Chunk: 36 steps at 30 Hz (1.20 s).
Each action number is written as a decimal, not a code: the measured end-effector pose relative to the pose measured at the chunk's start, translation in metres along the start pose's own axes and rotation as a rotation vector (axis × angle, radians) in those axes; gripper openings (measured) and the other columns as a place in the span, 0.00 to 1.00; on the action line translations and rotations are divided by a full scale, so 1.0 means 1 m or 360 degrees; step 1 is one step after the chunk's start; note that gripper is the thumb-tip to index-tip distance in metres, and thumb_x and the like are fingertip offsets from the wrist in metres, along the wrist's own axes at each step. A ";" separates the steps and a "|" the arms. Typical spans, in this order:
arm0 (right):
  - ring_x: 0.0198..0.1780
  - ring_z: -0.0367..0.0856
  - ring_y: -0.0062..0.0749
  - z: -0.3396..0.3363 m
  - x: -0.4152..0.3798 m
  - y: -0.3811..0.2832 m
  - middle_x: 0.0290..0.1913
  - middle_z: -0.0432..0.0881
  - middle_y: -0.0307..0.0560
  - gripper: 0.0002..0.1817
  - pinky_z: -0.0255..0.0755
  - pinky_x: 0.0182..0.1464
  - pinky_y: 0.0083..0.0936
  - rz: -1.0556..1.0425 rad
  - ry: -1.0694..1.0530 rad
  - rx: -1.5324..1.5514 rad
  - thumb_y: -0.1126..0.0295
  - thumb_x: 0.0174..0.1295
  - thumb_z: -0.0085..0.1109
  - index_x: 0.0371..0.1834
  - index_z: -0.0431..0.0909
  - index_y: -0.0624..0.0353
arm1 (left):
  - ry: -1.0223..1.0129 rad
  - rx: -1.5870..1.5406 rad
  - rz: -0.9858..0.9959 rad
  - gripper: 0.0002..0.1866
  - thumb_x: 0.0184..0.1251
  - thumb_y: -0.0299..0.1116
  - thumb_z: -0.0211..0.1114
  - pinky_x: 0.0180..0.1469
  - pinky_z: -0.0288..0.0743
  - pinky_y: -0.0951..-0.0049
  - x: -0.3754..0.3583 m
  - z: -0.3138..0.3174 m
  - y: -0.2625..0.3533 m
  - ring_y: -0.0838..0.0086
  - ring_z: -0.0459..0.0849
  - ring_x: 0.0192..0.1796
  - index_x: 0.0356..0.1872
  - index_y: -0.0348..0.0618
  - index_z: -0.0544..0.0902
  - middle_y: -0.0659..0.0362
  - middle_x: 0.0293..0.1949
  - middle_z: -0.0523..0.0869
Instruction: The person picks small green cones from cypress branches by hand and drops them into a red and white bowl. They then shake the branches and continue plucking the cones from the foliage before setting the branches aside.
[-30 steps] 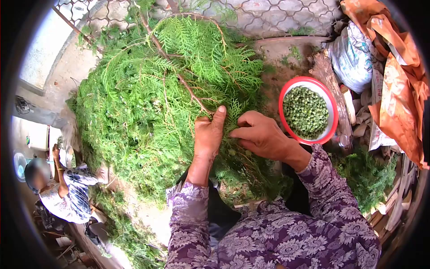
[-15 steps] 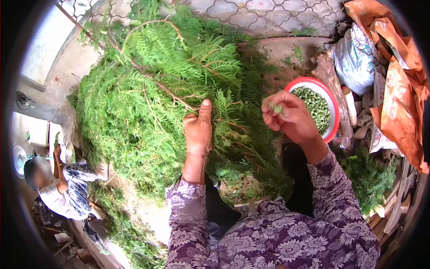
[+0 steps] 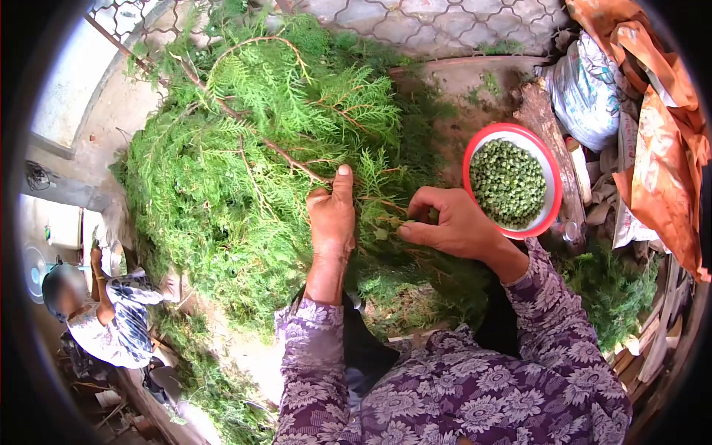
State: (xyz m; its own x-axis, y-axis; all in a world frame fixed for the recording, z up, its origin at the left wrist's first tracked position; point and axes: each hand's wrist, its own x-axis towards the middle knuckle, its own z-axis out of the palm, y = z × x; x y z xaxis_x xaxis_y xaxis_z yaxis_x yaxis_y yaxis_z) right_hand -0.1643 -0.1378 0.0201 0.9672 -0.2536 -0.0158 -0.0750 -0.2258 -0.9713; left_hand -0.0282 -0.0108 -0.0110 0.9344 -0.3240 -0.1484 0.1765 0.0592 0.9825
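My left hand [image 3: 331, 211] is closed round the woody stem of a large leafy green branch [image 3: 252, 133], its thumb pointing up. To its right, my right hand [image 3: 456, 226] has thumb and forefinger brought together at the twigs on the branch's right side. Whatever lies between those fingertips is too small to make out. A red-rimmed white bowl [image 3: 552, 178] stands just beyond my right hand and holds many small green cones [image 3: 508, 182].
Another person [image 3: 111, 311] sits at the left. A wire mesh fence [image 3: 445, 26] runs along the top. At the right are a log [image 3: 552, 133], a white sack [image 3: 586, 96], orange sheeting [image 3: 660, 163] and wood pieces [image 3: 656, 337]. More cut greenery [image 3: 612, 297] lies nearby.
My right hand has moved left and down from beside the bowl to the branch's twigs. The small green piece in its fingers no longer shows. My left hand keeps its grip on the stem.
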 end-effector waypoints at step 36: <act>0.29 0.76 0.42 0.012 -0.002 -0.006 0.28 0.73 0.47 0.18 0.70 0.31 0.33 -0.0437 0.0173 -0.0695 0.69 0.44 0.65 0.40 0.72 0.57 | 0.0136 -0.0035 -0.0104 0.25 0.59 0.46 0.64 0.16 0.52 0.77 0.003 0.009 -0.013 0.83 0.57 0.17 0.12 0.48 0.62 0.69 0.13 0.64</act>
State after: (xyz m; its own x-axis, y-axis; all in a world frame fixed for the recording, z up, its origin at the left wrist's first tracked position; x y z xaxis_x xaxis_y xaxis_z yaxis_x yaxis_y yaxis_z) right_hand -0.1632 -0.1251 0.0228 0.9364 -0.2210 0.2727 0.0609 -0.6628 -0.7463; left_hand -0.0309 -0.0207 -0.0236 0.9434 -0.2463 -0.2222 0.2439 0.0614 0.9678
